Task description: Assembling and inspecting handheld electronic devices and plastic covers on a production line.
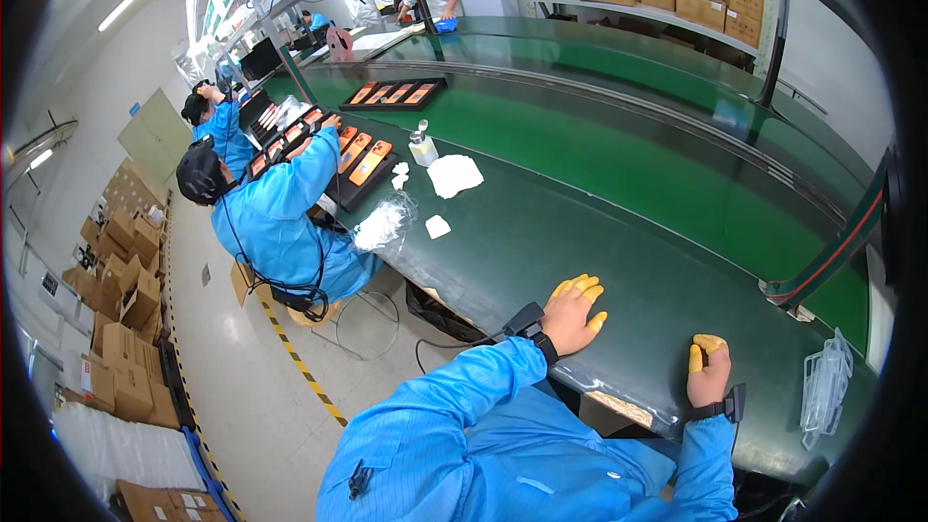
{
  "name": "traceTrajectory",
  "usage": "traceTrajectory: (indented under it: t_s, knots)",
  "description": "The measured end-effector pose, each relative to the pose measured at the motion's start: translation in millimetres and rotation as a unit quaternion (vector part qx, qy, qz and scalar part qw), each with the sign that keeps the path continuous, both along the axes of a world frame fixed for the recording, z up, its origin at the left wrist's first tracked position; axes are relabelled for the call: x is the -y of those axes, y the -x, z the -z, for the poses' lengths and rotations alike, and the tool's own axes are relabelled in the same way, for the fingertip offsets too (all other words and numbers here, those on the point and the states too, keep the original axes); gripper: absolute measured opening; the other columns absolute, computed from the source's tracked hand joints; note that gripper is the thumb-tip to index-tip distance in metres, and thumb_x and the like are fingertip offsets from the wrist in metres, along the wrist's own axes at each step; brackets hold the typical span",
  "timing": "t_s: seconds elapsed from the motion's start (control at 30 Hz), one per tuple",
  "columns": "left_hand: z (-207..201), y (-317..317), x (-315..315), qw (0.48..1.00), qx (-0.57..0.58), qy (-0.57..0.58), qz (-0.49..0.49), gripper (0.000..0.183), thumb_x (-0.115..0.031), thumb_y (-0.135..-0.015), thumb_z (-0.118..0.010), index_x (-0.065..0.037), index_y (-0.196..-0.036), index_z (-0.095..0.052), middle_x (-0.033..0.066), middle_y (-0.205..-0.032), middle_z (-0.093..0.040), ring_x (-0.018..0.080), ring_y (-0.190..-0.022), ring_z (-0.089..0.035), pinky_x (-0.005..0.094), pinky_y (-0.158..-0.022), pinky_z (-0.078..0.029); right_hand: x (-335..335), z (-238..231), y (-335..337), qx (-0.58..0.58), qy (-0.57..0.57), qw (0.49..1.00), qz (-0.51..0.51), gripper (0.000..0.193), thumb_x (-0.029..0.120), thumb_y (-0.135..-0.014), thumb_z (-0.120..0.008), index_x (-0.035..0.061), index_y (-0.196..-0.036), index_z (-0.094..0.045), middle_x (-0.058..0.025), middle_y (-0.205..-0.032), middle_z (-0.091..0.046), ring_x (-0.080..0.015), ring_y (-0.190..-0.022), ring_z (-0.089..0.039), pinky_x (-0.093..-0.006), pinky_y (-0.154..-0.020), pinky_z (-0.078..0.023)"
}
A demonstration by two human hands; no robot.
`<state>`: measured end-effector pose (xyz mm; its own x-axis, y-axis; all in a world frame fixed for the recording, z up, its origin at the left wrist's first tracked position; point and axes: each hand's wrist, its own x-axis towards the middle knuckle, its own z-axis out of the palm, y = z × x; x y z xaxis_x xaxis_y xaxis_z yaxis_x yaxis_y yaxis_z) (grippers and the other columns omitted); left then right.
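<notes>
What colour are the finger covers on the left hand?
The left hand wears yellow finger covers, seen best in the head view.

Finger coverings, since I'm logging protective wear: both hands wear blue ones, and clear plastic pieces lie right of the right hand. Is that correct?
No: the head view shows yellow finger coverings on the left hand and right hand, not blue. Clear plastic pieces do lie right of the right hand.

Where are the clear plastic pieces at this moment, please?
In the head view, the clear plastic pieces lie near the right end of the green bench, to the right of the person's right hand.
</notes>
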<state>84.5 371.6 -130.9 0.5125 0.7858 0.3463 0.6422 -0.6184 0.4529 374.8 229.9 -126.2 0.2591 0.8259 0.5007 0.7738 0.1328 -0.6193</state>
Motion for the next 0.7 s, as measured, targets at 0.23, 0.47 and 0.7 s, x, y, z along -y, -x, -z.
traceTrajectory:
  t_s: [0.23,0.47,0.7]
  knots:
    - [-5.5,-0.1,-0.6,0.999,-0.029,0.022,-0.002,0.049,-0.029,-0.089,-0.063,-0.001,-0.128,-0.058,0.0177,-0.138,-0.054,0.0347,-0.133,-0.045,0.0459,-0.114,-0.032,3.1,1.8,3.7,0.005,-0.01,1.0,0.002,0.011,0.002,-0.083,-0.065,0.0021,-0.094,-0.067,-0.0147,-0.098,-0.067,-0.0349,-0.097,-0.062,-0.0416,-0.088,-0.048]
    - [0.7,0.7,-1.6,0.999,-0.033,0.018,0.001,0.048,-0.028,-0.089,-0.062,-0.001,-0.128,-0.058,0.0175,-0.138,-0.054,0.0344,-0.133,-0.045,0.0454,-0.114,-0.032,4.1,5.6,1.4,0.024,-0.011,1.0,-0.007,0.012,0.001,-0.082,-0.066,0.0025,-0.094,-0.067,-0.0152,-0.099,-0.066,-0.0353,-0.099,-0.061,-0.0428,-0.091,-0.047]
    - [-4.2,0.1,-1.2,1.0,-0.013,0.015,0.002,0.046,-0.027,-0.088,-0.064,-0.002,-0.127,-0.059,0.0176,-0.136,-0.056,0.0348,-0.132,-0.046,0.0451,-0.113,-0.033,5.1,2.7,1.7,0.021,0.007,1.0,-0.012,0.013,0.001,-0.083,-0.066,0.0027,-0.095,-0.067,-0.0158,-0.101,-0.065,-0.0352,-0.101,-0.061,-0.042,-0.091,-0.047]
